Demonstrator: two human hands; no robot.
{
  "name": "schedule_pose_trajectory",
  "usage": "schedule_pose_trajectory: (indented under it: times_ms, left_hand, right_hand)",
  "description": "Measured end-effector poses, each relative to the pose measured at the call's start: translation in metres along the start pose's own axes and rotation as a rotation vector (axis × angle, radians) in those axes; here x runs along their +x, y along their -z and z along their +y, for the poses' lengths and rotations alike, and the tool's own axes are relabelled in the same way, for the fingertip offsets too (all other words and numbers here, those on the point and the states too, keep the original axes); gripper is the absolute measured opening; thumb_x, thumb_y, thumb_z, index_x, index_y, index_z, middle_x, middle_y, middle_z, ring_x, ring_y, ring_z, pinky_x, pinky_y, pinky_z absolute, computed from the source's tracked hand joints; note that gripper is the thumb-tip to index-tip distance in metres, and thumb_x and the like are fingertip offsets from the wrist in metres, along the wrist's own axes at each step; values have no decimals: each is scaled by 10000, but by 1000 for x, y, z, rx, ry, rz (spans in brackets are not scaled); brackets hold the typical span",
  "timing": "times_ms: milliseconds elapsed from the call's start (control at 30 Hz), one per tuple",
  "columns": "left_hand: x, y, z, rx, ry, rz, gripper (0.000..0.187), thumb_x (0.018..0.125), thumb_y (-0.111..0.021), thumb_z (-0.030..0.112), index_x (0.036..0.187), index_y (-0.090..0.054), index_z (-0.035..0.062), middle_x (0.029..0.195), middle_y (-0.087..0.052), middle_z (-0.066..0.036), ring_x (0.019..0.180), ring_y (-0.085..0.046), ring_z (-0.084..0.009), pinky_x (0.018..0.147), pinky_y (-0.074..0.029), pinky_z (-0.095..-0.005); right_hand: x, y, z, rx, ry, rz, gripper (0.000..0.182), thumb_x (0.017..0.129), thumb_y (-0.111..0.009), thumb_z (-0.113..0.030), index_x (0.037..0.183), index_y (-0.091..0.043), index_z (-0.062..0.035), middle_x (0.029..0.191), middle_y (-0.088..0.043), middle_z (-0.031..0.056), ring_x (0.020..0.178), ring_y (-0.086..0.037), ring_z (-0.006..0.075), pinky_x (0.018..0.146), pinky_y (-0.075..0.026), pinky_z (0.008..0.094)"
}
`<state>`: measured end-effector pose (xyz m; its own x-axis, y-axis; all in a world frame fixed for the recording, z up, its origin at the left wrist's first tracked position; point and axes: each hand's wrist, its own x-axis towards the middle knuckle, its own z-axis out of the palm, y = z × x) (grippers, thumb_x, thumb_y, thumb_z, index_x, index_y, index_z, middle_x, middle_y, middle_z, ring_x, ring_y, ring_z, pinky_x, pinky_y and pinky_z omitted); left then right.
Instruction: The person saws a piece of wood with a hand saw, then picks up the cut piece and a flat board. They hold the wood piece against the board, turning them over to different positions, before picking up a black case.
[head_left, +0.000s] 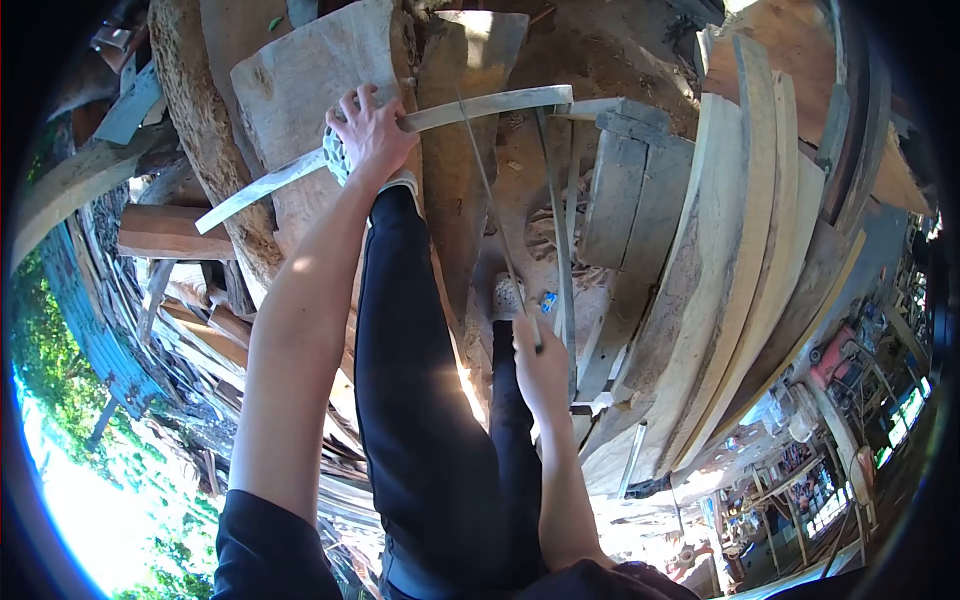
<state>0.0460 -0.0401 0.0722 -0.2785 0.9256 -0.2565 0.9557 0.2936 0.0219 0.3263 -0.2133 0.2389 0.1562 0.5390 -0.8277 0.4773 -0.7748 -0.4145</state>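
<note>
A long pale wooden strip (490,105) lies across a wide plank (310,80), its right part reaching over open space. My left hand (370,135) presses on the strip with bent fingers, beside my patterned shoe (336,155), which is also on it. In my right hand (542,375) is the handle end of a handsaw (492,205) with a long, narrow blade. The blade's far end crosses the strip to the right of my left hand. Its teeth are too small to make out. My other shoe (508,295) is lower down, near the blade.
Long curved-looking boards (740,260) lean in a stack on the right. A grey wooden block (630,190) stands beside them. At left are a rough-barked slab (195,110) and a reddish beam (175,232). Brown dirt (600,60) shows at the top.
</note>
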Motion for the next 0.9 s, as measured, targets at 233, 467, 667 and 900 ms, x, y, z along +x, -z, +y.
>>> schedule_pose_trajectory:
  times_ms: [233, 467, 667, 900]
  left_hand:
    - [2, 5, 5, -3, 2, 13, 356, 648, -810, 360, 977, -749, 238, 1388, -463, -75, 1353, -334, -335, 1113, -178, -629]
    - [1, 3, 3, -16, -5, -4, 366, 648, -808, 367, 983, -747, 233, 1390, -458, -85, 1351, -325, -341, 1116, -171, -637]
    - [1, 3, 5, -11, -4, -5, 378, 648, -802, 347, 1003, -749, 229, 1396, -459, -88, 1347, -330, -346, 1114, -171, -636]
    - [1, 3, 4, -4, -7, -14, 373, 634, -812, 356, 981, -751, 235, 1382, -461, -71, 1357, -318, -343, 1091, -193, -613]
  right_hand:
    - [143, -58, -61, -109, 180, 37, 735, 964, -507, -615, 791, -633, 88, 555, -537, 137, 579, -539, 214, 599, -422, 396]
    - [22, 1, -8, -70, 48, -39, 704, 948, -488, -644, 866, -685, 27, 741, -649, 226, 832, -672, 422, 745, -495, 445]
    - [92, -35, -41, -72, 178, 7, 656, 977, -529, -562, 829, -625, 70, 612, -521, 112, 603, -513, 195, 595, -416, 386]
    - [47, -19, -16, -42, 157, 17, 715, 931, -509, -659, 847, -676, 31, 773, -660, 246, 776, -670, 402, 731, -496, 456]
